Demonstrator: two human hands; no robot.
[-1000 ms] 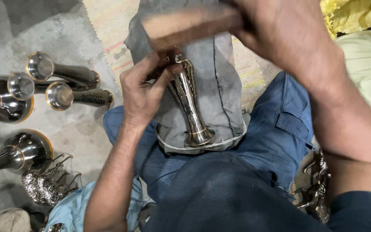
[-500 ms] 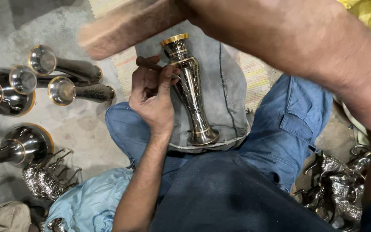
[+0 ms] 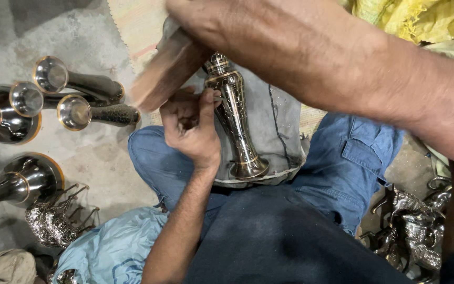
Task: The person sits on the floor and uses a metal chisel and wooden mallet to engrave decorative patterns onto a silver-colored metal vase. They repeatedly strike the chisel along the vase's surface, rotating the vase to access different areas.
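A slim engraved metal vase [image 3: 236, 123], dark with gold bands, lies on a grey cloth pad [image 3: 282, 126] over my lap, its foot toward me. My left hand [image 3: 190, 131] rests beside its neck, fingers pinched on a thin metal punch [image 3: 217, 98] whose tip touches the vase. My right hand [image 3: 227, 26] is at the top of the view, gripping a wooden block [image 3: 164, 73] that is blurred with motion. The block hangs just above my left hand and the vase's upper end. The vase's mouth is hidden behind the block and my right hand.
Several similar vases [image 3: 74, 92] lie on the concrete floor at left, with two larger ones [image 3: 22, 181] nearer me. A shiny metal figurine [image 3: 53, 223] and a light blue plastic bag [image 3: 111, 247] sit at lower left. Silver metal pieces [image 3: 416, 231] are piled at right, a yellow sack [image 3: 411, 18] at top right.
My right hand has swung the wooden block from high at the top down and left toward the punch. My left hand has stayed at the vase's neck, shifting slightly.
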